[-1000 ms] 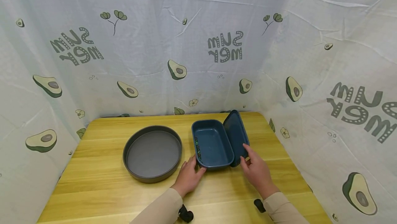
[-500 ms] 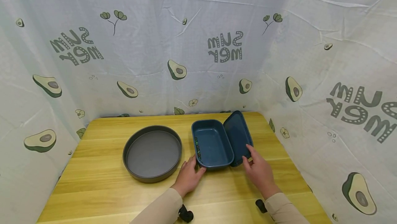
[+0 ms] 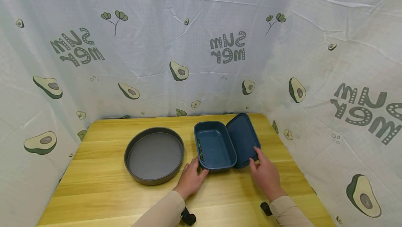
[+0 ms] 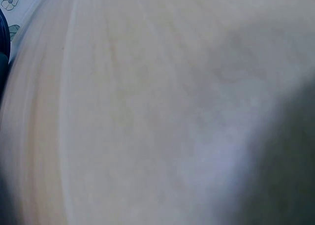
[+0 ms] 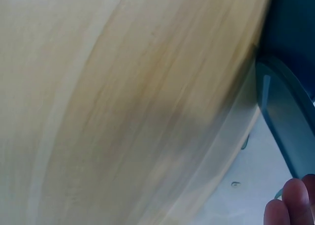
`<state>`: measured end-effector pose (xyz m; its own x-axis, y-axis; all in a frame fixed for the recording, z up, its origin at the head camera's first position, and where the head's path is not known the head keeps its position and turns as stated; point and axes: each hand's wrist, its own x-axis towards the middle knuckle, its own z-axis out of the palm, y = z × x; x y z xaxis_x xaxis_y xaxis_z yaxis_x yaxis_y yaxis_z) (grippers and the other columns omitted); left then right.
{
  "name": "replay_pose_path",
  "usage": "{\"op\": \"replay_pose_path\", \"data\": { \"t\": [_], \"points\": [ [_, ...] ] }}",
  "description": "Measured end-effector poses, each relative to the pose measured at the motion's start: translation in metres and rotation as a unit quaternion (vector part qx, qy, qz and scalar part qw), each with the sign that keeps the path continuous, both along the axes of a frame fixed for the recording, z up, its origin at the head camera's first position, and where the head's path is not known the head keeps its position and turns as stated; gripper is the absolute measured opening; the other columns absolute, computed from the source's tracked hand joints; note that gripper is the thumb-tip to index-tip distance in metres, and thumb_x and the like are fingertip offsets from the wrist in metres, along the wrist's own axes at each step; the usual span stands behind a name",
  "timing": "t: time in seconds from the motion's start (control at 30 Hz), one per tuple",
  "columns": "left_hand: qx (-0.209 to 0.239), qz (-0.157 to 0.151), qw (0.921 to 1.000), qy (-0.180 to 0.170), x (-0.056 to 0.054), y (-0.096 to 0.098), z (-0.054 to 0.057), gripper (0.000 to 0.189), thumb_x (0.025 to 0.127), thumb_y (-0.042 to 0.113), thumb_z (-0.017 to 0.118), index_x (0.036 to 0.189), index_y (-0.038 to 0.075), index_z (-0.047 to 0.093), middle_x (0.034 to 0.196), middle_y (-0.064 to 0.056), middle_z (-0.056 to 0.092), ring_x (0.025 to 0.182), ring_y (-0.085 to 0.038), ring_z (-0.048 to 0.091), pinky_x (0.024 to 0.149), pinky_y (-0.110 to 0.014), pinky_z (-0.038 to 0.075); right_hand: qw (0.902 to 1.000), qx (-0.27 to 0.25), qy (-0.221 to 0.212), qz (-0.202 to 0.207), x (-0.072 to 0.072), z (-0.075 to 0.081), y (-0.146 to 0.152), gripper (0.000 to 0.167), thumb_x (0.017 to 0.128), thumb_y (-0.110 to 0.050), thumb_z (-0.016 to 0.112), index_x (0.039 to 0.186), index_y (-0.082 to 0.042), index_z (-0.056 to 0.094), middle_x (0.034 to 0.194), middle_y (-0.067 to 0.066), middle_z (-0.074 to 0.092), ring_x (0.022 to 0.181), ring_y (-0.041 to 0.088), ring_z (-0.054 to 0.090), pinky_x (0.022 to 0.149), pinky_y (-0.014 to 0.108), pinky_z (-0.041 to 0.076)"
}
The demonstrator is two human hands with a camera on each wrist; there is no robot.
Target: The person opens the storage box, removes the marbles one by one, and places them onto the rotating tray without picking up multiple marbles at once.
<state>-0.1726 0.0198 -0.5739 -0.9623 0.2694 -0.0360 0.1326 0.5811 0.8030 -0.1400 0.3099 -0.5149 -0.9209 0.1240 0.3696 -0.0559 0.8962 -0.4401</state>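
A blue rectangular box (image 3: 215,146) stands uncovered on the wooden table. Small dark round pieces with green glints (image 3: 200,150), possibly marbles, line up inside along its left wall. My left hand (image 3: 191,178) holds the box's near left corner, thumb at the front and fingers along the left side. The matching blue lid (image 3: 242,139) leans tilted against the box's right side. At the lid's near right edge, my right hand (image 3: 266,173) grips it between thumb and fingers; fingertips (image 5: 295,198) show beside the lid (image 5: 290,126) in the right wrist view. The left wrist view shows mostly blurred tabletop.
A round dark grey pan (image 3: 154,155) with a low rim sits left of the box. White curtain with avocado prints (image 3: 179,70) surrounds the table (image 3: 94,192) at the back and sides. Black wrist-camera pieces (image 3: 188,216) show near the sleeves.
My right hand has moved slightly to the right with the lid's edge, and the lid has tilted further outward, lying flatter. The left hand and box have stayed still.
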Motion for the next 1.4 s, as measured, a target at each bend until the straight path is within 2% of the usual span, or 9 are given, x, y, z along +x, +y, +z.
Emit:
{"op": "replay_pose_path", "data": {
  "t": [0.23,0.5,0.73,1.0,1.2,1.4],
  "points": [
    [0.002,0.000,1.0000,0.002,0.000,0.000,0.000,0.072,0.105,0.039,0.062,0.163,0.004,0.038,0.166,-0.016,0.043,0.157,-0.041,0.034,0.130,-0.061,0.020,0.9986,-0.019,-0.046,-0.016,0.001,0.000,0.006,0.054,0.102,-0.016,0.067,0.151,0.000,0.052,0.058,-0.001,0.055,0.051,0.012,0.048,0.045,0.031,0.034],
    [0.000,0.000,1.0000,0.003,0.000,0.000,0.001,0.072,0.105,0.039,0.062,0.163,0.004,0.038,0.166,-0.016,0.044,0.157,-0.041,0.035,0.130,-0.061,0.020,0.9979,-0.032,-0.051,-0.026,0.002,-0.003,0.012,0.054,0.102,-0.016,0.065,0.152,0.000,0.051,0.058,0.001,0.057,0.051,0.013,0.050,0.044,0.031,0.035],
    [-0.001,0.001,1.0000,0.000,-0.001,0.001,0.002,0.072,0.105,0.040,0.061,0.163,0.004,0.037,0.166,-0.016,0.043,0.157,-0.041,0.034,0.130,-0.060,0.019,0.9966,-0.041,-0.055,-0.046,0.001,-0.008,0.019,0.054,0.102,-0.017,0.064,0.152,-0.001,0.050,0.068,0.007,0.068,0.055,0.014,0.056,0.046,0.033,0.039],
    [0.003,0.002,1.0000,-0.001,0.000,0.000,0.001,0.072,0.105,0.040,0.061,0.163,0.005,0.037,0.166,-0.015,0.044,0.157,-0.040,0.034,0.130,-0.061,0.020,0.9942,-0.049,-0.071,-0.064,0.001,-0.010,0.026,0.055,0.103,-0.021,0.062,0.153,-0.002,0.049,0.067,0.007,0.065,0.057,0.017,0.056,0.050,0.033,0.041],
    [0.002,0.002,1.0000,-0.004,0.000,0.000,0.001,0.073,0.105,0.041,0.061,0.164,0.004,0.036,0.166,-0.015,0.043,0.158,-0.040,0.034,0.130,-0.060,0.019,0.9943,-0.046,-0.066,-0.071,0.000,-0.014,0.030,0.055,0.103,-0.022,0.063,0.152,0.000,0.050,0.062,0.004,0.061,0.053,0.015,0.052,0.048,0.033,0.038],
    [0.001,0.002,1.0000,-0.009,0.000,0.000,0.001,0.074,0.106,0.042,0.061,0.164,0.004,0.036,0.167,-0.015,0.042,0.158,-0.039,0.033,0.131,-0.060,0.018,0.9923,-0.047,-0.082,-0.080,-0.001,-0.016,0.032,0.056,0.104,-0.023,0.060,0.155,-0.001,0.047,0.058,0.004,0.055,0.051,0.018,0.049,0.048,0.034,0.036]
  ]
}}
